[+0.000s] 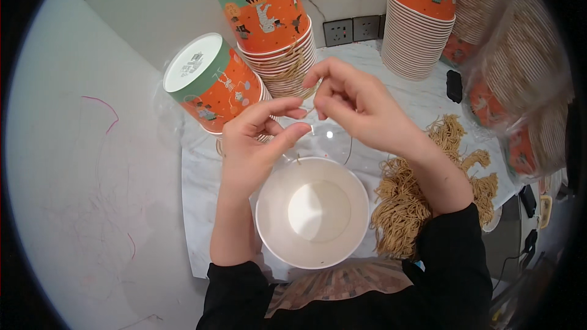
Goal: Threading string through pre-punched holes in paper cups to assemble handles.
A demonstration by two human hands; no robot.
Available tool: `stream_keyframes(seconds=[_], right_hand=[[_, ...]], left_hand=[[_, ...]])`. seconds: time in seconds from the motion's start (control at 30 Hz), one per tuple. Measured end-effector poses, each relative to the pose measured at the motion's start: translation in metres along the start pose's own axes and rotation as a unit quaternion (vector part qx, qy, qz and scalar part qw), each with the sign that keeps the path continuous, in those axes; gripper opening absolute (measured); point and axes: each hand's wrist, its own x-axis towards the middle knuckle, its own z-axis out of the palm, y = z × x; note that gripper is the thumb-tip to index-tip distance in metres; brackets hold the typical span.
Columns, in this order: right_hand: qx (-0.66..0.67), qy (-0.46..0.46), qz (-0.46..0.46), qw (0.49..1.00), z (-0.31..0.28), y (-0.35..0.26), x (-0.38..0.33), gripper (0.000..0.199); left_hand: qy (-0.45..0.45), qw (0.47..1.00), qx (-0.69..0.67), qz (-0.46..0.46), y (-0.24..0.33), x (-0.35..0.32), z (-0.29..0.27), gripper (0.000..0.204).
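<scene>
A white paper bucket [312,211] stands open and empty at the near edge of the marble counter [202,189]. Above its far rim my left hand [257,140] and my right hand [354,107] meet. Both pinch a thin tan string handle [310,110] between thumb and fingers. A thin clear loop [348,146] curves down from the hands toward the bucket rim. A pile of the same tan string handles [422,189] lies to the right of the bucket.
Stacks of orange and green printed buckets lie tipped at the back left [211,82] and back middle [269,18]. Another stack [422,18] stands upside down at the back right, bagged stacks [520,67] beside it. Wall sockets [351,29] sit behind.
</scene>
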Motion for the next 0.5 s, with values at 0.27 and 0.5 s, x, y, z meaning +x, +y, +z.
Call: stream_keyframes(seconds=[0.27,0.5], right_hand=[[-0.091,-0.053,-0.005,0.994,0.005,-0.018,-0.002,0.01],[-0.129,-0.053,-0.085,0.987,0.0,-0.014,-0.003,0.008]], left_hand=[[0.024,0.998,0.053,-0.018,0.001,-0.004,0.001,0.011],[-0.024,0.995,0.081,-0.047,0.019,-0.012,-0.002,0.017]])
